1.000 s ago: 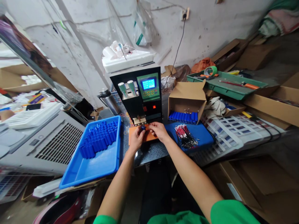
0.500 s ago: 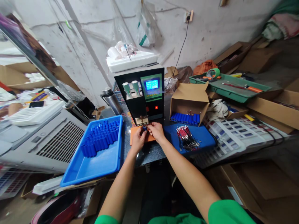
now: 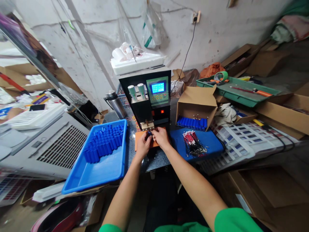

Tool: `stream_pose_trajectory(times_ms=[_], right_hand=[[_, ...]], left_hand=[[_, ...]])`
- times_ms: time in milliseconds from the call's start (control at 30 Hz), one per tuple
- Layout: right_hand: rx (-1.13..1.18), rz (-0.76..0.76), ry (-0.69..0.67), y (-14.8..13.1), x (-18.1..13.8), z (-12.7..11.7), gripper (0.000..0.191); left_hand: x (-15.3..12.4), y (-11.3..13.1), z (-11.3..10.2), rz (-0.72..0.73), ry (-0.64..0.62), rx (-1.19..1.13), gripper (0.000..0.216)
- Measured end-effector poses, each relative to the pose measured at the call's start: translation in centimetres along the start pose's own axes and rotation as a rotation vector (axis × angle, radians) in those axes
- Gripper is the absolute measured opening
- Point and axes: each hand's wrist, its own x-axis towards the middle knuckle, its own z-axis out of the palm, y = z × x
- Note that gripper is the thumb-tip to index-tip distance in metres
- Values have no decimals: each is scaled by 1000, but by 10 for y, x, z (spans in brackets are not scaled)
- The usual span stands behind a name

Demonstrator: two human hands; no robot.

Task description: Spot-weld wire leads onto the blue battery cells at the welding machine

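My left hand (image 3: 144, 143) is closed around a small blue cylindrical battery cell (image 3: 150, 132), mostly hidden by the fingers. My right hand (image 3: 160, 137) is pinched beside it, and what it grips is too small to make out. Both hands are over an orange board (image 3: 139, 141), right under the metal electrode tips (image 3: 146, 124) of a black spot welder (image 3: 158, 112) with a lit blue display. Left of them, a blue plastic tray (image 3: 96, 175) holds many upright blue cells (image 3: 103, 143). Red and black wire leads (image 3: 193, 143) lie piled on a blue pad (image 3: 177, 141) to the right.
An open cardboard box (image 3: 196, 100) with blue cells stands behind the leads. A steel thermos (image 3: 117, 104) is behind the blue tray. White foam (image 3: 137, 64) rests on the welder. A green tray (image 3: 243, 88) with tape and tools sits back right, a grey air cooler (image 3: 58, 145) left.
The hands stay almost in place at the welder's tips, still closed. The whole view has shifted very slightly.
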Motion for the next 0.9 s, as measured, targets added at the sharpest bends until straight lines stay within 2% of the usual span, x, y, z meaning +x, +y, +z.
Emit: stream_pose_trajectory(times_ms=[300, 900], right_hand=[[3, -9, -19, 3, 2, 0, 26], [21, 19, -27, 0, 1, -1, 25]], left_hand=[[0, 6, -1, -13, -3, 13, 31], [-1, 3, -1, -27, -3, 9, 33]])
